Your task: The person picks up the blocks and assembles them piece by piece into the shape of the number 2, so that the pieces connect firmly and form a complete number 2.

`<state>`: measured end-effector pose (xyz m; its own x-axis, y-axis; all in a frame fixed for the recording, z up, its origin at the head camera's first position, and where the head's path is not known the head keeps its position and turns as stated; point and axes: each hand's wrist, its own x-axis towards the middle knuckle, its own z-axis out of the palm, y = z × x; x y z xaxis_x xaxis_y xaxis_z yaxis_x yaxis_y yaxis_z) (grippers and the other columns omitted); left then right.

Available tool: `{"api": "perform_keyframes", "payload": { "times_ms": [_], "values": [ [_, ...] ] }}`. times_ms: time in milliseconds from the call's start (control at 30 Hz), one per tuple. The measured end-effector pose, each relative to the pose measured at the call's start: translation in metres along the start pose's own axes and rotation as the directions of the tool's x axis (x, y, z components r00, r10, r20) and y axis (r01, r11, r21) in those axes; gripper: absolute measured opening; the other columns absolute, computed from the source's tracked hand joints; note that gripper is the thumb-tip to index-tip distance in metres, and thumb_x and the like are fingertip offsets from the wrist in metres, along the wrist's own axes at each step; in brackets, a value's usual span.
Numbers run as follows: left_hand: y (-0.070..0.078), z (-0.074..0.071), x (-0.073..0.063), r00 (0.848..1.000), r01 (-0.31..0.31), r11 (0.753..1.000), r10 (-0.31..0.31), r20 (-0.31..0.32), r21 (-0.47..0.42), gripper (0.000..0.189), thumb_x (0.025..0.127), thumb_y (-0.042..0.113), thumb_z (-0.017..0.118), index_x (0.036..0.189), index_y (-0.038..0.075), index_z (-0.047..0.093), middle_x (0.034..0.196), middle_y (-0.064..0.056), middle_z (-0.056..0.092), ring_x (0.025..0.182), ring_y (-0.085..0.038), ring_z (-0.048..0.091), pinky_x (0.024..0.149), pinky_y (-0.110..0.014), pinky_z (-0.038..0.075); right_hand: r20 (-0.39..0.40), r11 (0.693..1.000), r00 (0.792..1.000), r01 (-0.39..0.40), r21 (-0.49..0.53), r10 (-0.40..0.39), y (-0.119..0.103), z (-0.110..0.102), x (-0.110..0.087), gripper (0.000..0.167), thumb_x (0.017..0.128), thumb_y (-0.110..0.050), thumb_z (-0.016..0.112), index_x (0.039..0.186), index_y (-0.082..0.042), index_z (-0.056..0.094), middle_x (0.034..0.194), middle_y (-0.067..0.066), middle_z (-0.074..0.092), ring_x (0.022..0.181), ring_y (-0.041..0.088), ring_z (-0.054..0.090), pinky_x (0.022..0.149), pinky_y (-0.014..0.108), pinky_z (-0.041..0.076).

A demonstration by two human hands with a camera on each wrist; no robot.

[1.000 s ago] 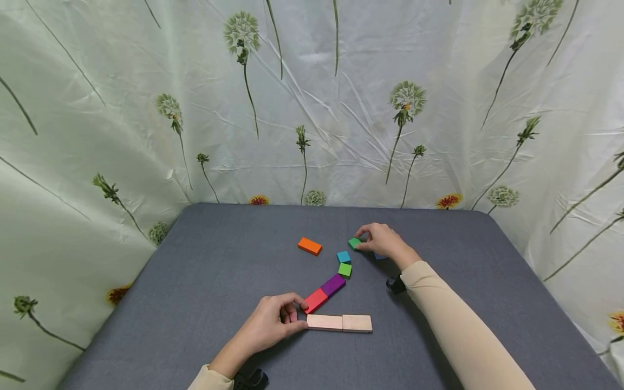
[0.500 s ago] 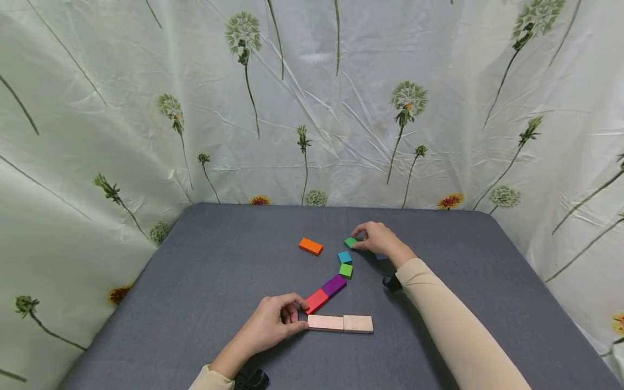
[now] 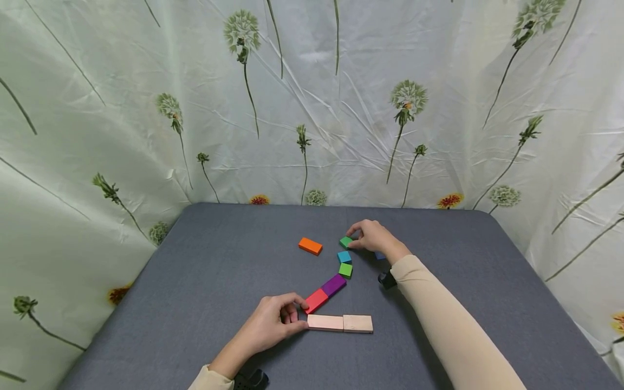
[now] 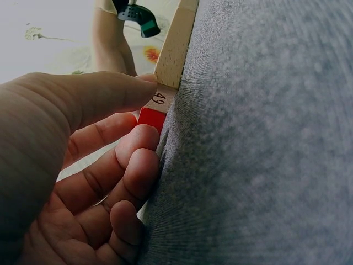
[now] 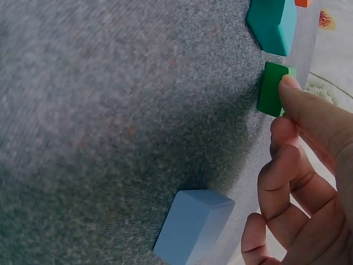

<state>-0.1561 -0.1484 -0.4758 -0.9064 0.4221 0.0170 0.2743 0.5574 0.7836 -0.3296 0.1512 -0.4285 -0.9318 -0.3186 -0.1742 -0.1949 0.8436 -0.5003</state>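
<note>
In the head view my right hand (image 3: 372,237) pinches a dark green block (image 3: 345,242) between thumb and fingers, just behind a light blue block (image 3: 344,257). The right wrist view shows the thumb on that green block (image 5: 272,89). A lime green block (image 3: 345,270), a purple block (image 3: 333,285) and a red block (image 3: 316,300) continue the curved row towards me. My left hand (image 3: 270,321) touches the near end of the row, its index finger at the red block and its thumb at a plain wooden block (image 3: 325,323). Its other fingers are loosely bent.
A second plain wooden block (image 3: 358,323) adjoins the first, end to end. An orange block (image 3: 310,246) lies apart, left of the row. Under my right wrist sits a blue block (image 3: 380,255), partly hidden. The grey tabletop (image 3: 219,249) ends at a flower-patterned cloth (image 3: 341,119).
My right hand has slid left with the dark green block, bringing it nearer to the far end of the row. The left hand has stayed in place.
</note>
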Motion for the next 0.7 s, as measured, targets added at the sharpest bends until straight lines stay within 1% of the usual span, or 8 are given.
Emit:
{"api": "perform_keyframes", "payload": {
  "times_ms": [233,433,700],
  "values": [
    [-0.0001,0.0000,0.0003,1.000,0.003,1.000,-0.003,0.002,-0.005,0.026,0.088,0.023,0.091,0.109,0.022,0.076,0.079,0.009,0.062,0.067,-0.003,0.054,0.059,-0.021,0.045,0.010,1.000,1.000,-0.005,-0.003,0.005,-0.0012,0.0006,0.0032,0.032,0.099,-0.022,0.080,0.129,-0.011,0.076,0.081,0.005,0.068,0.069,0.014,0.056,0.063,0.027,0.043],
    [0.0001,0.0006,-0.0001,1.000,-0.005,1.000,0.005,0.002,-0.011,0.026,0.088,0.022,0.091,0.109,0.022,0.076,0.079,0.008,0.062,0.067,-0.002,0.054,0.059,-0.021,0.045,0.016,1.000,1.000,0.023,-0.008,-0.022,-0.0015,0.0021,0.0050,0.033,0.099,-0.020,0.080,0.130,-0.010,0.076,0.080,0.004,0.069,0.069,0.014,0.056,0.063,0.027,0.044],
    [-0.0002,0.0006,-0.0001,1.000,-0.013,1.000,0.013,-0.003,-0.010,0.026,0.088,0.023,0.091,0.109,0.021,0.076,0.078,0.009,0.062,0.067,-0.002,0.054,0.059,-0.021,0.045,0.014,1.000,1.000,0.026,-0.009,-0.026,-0.0064,0.0011,0.0050,0.033,0.098,-0.022,0.081,0.128,-0.011,0.077,0.084,0.005,0.070,0.071,0.014,0.058,0.065,0.027,0.044]
  ]
}}
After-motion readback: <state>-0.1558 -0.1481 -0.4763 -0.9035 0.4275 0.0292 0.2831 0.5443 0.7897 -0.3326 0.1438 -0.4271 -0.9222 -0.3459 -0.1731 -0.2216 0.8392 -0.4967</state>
